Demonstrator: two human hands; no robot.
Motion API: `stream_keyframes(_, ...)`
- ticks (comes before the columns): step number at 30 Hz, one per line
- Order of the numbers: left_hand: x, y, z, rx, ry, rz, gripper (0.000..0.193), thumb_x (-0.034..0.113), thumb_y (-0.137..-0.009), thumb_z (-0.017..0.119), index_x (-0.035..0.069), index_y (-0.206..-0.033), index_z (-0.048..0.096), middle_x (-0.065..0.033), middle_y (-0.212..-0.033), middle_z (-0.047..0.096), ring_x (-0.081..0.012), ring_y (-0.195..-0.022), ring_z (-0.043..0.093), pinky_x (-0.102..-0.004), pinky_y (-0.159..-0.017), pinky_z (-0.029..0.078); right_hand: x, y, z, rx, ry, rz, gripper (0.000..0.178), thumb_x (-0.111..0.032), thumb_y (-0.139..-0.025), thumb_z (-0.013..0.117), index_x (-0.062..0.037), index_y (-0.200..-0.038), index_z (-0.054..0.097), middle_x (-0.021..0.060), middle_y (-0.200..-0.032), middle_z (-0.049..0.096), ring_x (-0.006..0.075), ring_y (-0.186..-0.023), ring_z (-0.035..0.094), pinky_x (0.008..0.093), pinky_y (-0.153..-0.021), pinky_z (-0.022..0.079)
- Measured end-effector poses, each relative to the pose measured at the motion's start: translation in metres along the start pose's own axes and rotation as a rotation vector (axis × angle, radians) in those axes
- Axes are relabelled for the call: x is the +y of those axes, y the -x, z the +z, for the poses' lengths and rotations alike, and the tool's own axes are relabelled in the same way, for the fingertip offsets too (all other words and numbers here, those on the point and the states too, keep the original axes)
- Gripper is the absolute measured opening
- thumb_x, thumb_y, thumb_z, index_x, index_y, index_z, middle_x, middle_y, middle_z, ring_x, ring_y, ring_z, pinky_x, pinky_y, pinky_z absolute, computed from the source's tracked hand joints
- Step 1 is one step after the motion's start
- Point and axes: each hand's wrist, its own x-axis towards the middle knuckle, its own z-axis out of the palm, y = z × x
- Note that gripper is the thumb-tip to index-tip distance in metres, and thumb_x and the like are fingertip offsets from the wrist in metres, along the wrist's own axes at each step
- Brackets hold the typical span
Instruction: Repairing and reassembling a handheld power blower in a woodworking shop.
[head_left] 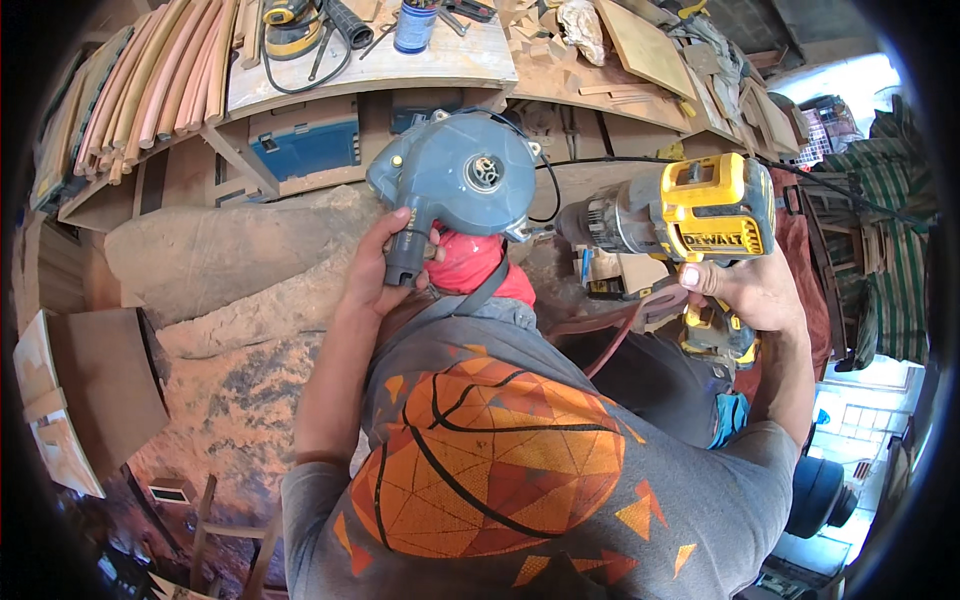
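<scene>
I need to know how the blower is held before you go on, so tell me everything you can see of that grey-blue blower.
The grey-blue blower is a round, snail-shaped plastic housing with a dark circular opening at its centre and a small yellow dot on its upper left. Its dark handle points down and is gripped by the left hand. A black cord runs off its right side. It is held up in front of the workbench, and the chuck of the yellow drill, held in the right hand, points at its right edge.

Head camera looks steeply down, close
</scene>
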Motion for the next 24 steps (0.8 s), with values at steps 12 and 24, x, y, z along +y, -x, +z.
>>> stream_keyframes(12, -0.019, -0.003, 0.008, 0.021, -0.068, 0.040, 0.038, 0.033, -0.100, 0.053, -0.001, -0.116, 0.059, -0.0131, -0.094, 0.068, -0.0239, -0.079, 0.069, -0.0301, -0.042, 0.054, -0.013, -0.012, 0.013, -0.082, 0.095, 0.106, 0.047, -0.020, -0.081, 0.088, -0.0034, -0.119, 0.066, 0.0028, -0.087, 0.069, 0.0094, -0.061, 0.059, 0.0263, -0.053, 0.049)
stream_keyframes(24, -0.024, -0.006, 0.007, -0.009, -0.058, 0.081, 0.037, 0.032, -0.100, 0.054, -0.001, -0.117, 0.058, -0.0132, -0.093, 0.067, -0.0238, -0.079, 0.069, -0.0301, -0.042, 0.055, -0.002, -0.020, 0.009, -0.054, 0.096, 0.142, 0.038, -0.015, -0.081, 0.086, -0.0012, -0.111, 0.068, 0.0042, -0.084, 0.071, 0.0094, -0.060, 0.061, 0.0269, -0.053, 0.051)
